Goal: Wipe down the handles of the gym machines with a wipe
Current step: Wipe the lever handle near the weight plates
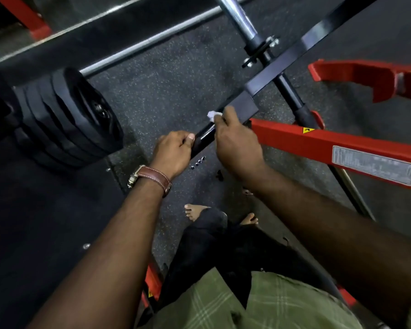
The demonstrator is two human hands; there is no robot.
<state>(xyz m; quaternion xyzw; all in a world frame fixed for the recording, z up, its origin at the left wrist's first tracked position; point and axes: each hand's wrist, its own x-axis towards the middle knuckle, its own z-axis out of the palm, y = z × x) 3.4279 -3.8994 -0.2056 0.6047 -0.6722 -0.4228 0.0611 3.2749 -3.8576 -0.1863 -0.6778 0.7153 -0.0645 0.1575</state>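
— What is shown in the head view?
— The black handle (203, 138) is gripped at its end by the left hand (173, 151); the white wipe (213, 115) is pinched against it by the right hand (237, 143).
— How much is done?
— Wiping is judged under way; other handles presumably remain.

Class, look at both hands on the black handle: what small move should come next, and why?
Probably slide the right hand with the white wipe down the black handle toward the left hand. The wipe sits at the upper part near the red frame, and the left hand grips the lower end, steadying it; the stretch between looks not yet covered.
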